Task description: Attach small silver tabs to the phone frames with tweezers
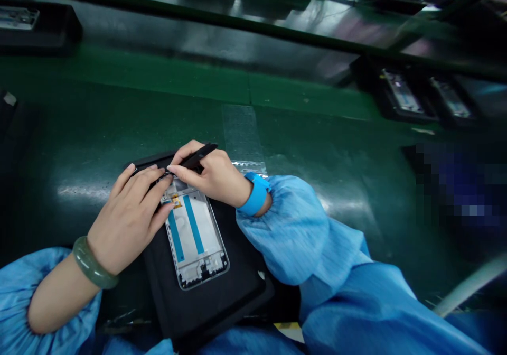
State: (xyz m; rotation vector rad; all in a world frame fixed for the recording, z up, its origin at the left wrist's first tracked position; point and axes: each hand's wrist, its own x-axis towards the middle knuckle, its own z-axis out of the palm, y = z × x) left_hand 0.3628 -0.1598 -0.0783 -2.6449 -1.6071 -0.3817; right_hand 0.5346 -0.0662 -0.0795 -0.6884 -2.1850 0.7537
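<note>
A phone frame [216, 246] with two blue strips and an orange flex piece lies face up, tilted, on a black padded block [245, 270]. My left hand [132, 209] lies over its upper left end, fingers stretched out and slightly spread, with the thumb at the frame's edge. Pinched in my right hand [216, 175] is a slim black pen-like tool [200, 155], its lower end pointing at the frame's top edge. Fingers of both hands hide the tool's tip and the top corner. A green bangle [92, 264] circles my left wrist, a blue band [255, 194] my right.
A green work surface [301, 143] surrounds the block. Clear tape [241, 130] runs across it beyond my right hand. More phone frames rest on black blocks at back left [59, 27] and back right [425, 113]. A dark rail [198, 19] crosses the back.
</note>
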